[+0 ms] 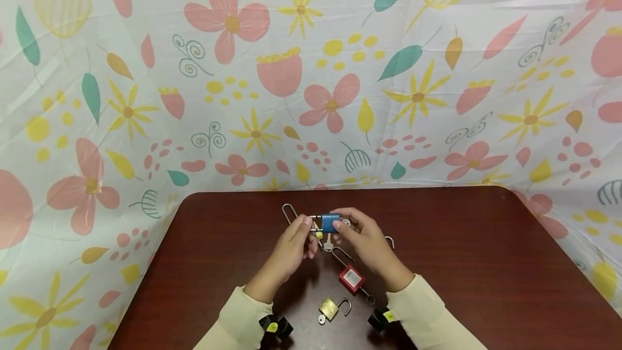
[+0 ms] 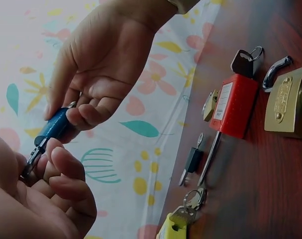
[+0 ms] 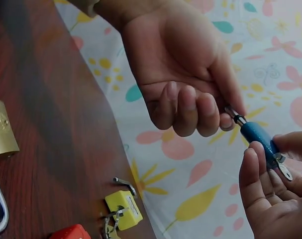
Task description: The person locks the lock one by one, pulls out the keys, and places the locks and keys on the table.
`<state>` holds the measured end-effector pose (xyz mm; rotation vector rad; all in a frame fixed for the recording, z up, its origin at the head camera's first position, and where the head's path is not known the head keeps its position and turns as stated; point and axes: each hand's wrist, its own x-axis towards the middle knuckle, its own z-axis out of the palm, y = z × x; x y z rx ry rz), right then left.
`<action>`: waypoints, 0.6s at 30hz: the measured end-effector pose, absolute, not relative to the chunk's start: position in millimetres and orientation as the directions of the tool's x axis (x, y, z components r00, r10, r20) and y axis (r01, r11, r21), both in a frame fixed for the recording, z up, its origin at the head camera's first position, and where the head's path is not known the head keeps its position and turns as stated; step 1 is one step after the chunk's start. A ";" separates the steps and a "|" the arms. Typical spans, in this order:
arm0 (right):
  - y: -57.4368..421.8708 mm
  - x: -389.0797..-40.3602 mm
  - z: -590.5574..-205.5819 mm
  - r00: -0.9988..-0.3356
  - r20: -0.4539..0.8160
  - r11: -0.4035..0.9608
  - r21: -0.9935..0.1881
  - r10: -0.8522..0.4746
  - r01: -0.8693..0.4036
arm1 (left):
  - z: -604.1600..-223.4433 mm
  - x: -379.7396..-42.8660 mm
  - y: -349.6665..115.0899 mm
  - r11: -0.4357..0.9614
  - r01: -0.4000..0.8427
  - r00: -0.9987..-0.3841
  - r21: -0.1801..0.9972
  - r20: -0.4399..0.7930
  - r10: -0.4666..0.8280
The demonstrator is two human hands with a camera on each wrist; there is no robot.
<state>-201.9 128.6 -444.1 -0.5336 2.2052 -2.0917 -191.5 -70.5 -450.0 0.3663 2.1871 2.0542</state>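
A blue padlock (image 1: pixel 329 223) is held sideways between the two hands, above the table. My left hand (image 1: pixel 289 247) pinches its silver shackle (image 3: pixel 233 113) between thumb and fingers. With thumb and fingertips, my right hand (image 1: pixel 366 239) grips the blue body from the other end. A small silver key (image 3: pixel 284 171) sticks out of the body's end beside the right fingers. Both legs of the shackle show between the body and the left fingertips in the head view.
On the dark red table (image 1: pixel 218 247) lie a red padlock (image 1: pixel 351 278) and a brass padlock (image 1: pixel 328 309), both with raised shackles and keys. A yellow padlock (image 3: pixel 124 209) lies behind the hands. Another shackle (image 1: pixel 390 241) shows beyond the right wrist. A flowered cloth (image 1: pixel 311 96) hangs behind.
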 end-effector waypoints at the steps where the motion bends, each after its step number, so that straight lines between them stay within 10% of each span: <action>1: 128.9 -202.3 -444.7 -0.940 0.181 0.007 -0.981 -0.290 -0.191 | -449.7 -190.9 -70.6 0.067 0.105 -0.963 0.992 0.084 0.256; 18: 129.8 -204.3 -446.0 -0.940 0.139 -0.012 -0.990 -0.313 -0.143 | -450.0 -187.3 -70.0 0.227 0.163 -0.965 0.960 0.107 0.241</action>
